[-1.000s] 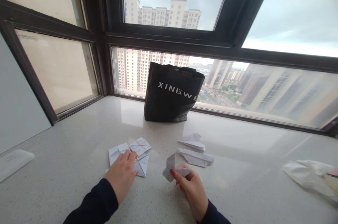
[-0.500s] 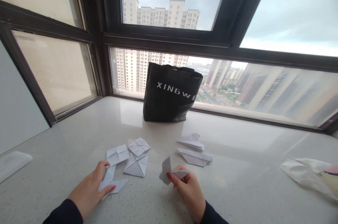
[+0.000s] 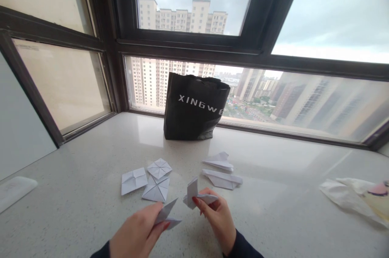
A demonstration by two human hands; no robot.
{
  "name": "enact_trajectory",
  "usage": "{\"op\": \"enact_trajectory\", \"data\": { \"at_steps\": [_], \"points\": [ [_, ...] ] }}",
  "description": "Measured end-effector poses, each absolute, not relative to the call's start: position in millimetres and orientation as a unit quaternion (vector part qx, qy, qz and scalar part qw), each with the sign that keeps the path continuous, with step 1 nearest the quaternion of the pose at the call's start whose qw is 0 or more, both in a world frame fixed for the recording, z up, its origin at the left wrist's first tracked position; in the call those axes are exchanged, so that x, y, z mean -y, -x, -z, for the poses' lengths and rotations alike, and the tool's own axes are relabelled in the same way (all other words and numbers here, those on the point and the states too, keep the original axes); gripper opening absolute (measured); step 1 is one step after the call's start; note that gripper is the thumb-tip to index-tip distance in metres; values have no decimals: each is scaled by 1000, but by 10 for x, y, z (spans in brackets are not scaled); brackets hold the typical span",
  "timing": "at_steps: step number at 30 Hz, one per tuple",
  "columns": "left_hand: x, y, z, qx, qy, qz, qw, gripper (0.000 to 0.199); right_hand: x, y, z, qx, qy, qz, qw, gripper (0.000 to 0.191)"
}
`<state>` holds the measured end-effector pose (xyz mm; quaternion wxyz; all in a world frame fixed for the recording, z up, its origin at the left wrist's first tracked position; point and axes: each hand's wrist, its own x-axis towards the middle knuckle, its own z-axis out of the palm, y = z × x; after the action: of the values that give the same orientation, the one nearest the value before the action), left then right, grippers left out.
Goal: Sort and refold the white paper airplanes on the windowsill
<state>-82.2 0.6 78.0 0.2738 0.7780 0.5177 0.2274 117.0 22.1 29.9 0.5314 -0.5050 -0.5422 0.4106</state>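
My left hand (image 3: 136, 229) is closed around a folded white paper piece (image 3: 167, 211), whose two pointed ends stick out to the right. My right hand (image 3: 216, 213) pinches another folded paper piece (image 3: 192, 191) between thumb and fingers, with one flap standing up. The two pieces are apart. Beyond my left hand lie three flat folded paper squares: a plain one (image 3: 133, 181), a creased one (image 3: 159, 168) and a larger one (image 3: 156, 189). Past my right hand rest two long folded papers, one pointed (image 3: 219, 161) and one flatter (image 3: 223, 179).
A black bag (image 3: 194, 108) with white letters stands upright at the back, by the window. A white plastic packet (image 3: 349, 199) lies at the right edge. At the left edge is a white rounded object (image 3: 16, 191). All rest on a speckled white counter (image 3: 273, 217).
My left hand has lifted the folded paper off the counter beside the squares and brought it rightward, nearer my right hand. My right hand keeps its paper almost in place.
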Motion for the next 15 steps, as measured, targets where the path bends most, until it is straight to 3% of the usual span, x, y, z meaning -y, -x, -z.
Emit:
{"op": "enact_trajectory", "data": {
  "at_steps": [4,7,11,15],
  "points": [
    [-277,467,-436,-448,-680,-240,528,24,-231,-1213,-305,540,516,-362,557,29],
    [-448,300,-160,-426,-544,-326,645,43,-254,-1269,-305,500,543,-325,591,29],
    [-559,204,-59,-376,-424,-407,716,61,-239,-1279,-303,501,539,-305,604,26],
    [-544,223,-89,-298,-422,-408,753,60,-212,-1212,-292,569,523,-332,541,23]
  ]
}}
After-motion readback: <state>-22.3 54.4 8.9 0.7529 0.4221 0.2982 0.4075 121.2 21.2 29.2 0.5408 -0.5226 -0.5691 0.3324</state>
